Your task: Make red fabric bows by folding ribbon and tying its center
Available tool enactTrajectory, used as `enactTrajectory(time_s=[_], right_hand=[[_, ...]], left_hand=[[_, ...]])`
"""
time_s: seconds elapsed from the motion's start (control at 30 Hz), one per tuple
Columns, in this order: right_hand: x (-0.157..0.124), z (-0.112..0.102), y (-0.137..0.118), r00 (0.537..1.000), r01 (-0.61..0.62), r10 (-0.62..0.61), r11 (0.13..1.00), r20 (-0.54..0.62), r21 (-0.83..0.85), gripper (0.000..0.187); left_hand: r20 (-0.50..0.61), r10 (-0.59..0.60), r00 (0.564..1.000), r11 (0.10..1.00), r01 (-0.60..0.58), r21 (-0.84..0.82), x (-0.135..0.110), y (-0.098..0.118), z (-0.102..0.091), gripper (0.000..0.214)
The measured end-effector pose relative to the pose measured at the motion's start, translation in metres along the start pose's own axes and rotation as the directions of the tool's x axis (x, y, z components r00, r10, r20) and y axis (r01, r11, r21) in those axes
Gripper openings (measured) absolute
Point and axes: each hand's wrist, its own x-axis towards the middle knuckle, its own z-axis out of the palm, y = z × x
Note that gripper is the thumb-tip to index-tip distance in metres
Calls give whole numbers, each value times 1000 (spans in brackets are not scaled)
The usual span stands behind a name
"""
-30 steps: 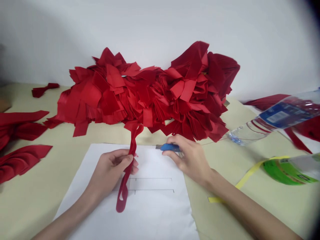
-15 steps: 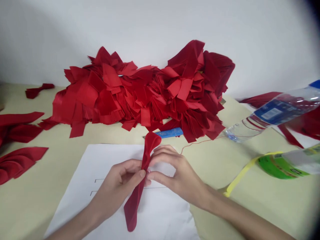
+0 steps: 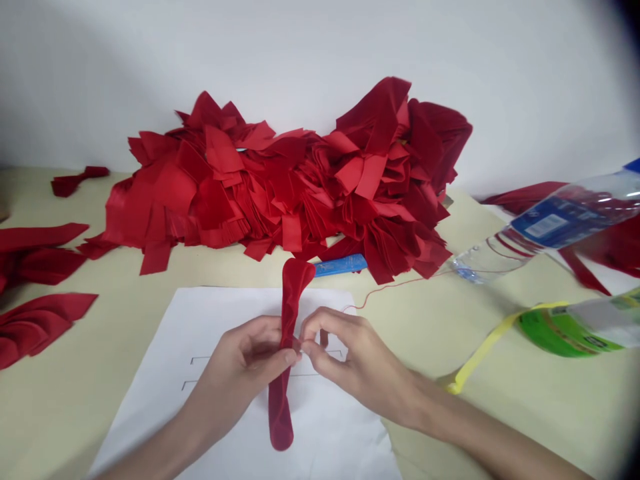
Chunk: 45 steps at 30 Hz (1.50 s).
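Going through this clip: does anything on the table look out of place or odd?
Yes, at the right. A clear plastic bottle lies on its side instead of standing, and a loose yellow strip trails from a green roll across the table rather than staying wound.

Left hand (image 3: 245, 357) pinching looped red cloth strip (image 3: 280, 413), strip upright above white paper sheet (image 3: 340, 427). Right hand (image 3: 360, 360) pinched against strip's middle from other side. Ruled lines on sheet under hands. Sheet on cream tabletop (image 3: 65, 413). Beyond sheet: blue box cutter (image 3: 340, 265), heaped red cloth pieces (image 3: 280, 187). Right of sheet: thin red thread (image 3: 395, 287), tilted plastic water bottle (image 3: 490, 257), green tape roll (image 3: 565, 330). Left of sheet: folded red cloth bows (image 3: 35, 257).
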Motion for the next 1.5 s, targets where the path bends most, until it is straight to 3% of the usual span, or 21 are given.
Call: enactTrajectory(time_s=[0.17,0.27,0.57,0.87,1.17,1.3,1.5], right_hand=[[1,1,0,997,-73,72,996,9,52,10],[2,0,-1,996,-87,88,993,-10,79,10],[4,1,-1,991,-134,127,972,48,192,8],[2,0,1,983,-175,161,963,82,205,6],[1,1,-2,985,-174,168,949,45,264,8],[2,4,0,985,-170,161,949,55,267,9],[1,6,-2,990,-143,139,981,37,130,10]], left_hand=[[-29,22,999,1000,-23,-7,0,2,0,17],[7,-20,1000,999,21,-31,1,2,-3,18],[148,-164,975,907,209,-366,-1,2,-6,17],[124,-172,977,900,207,-384,-2,0,-7,11],[144,-174,974,867,221,-447,-2,-3,-7,10],[151,-156,976,891,205,-404,-3,-2,-4,7],[84,-34,996,983,48,-179,-3,0,-2,11]])
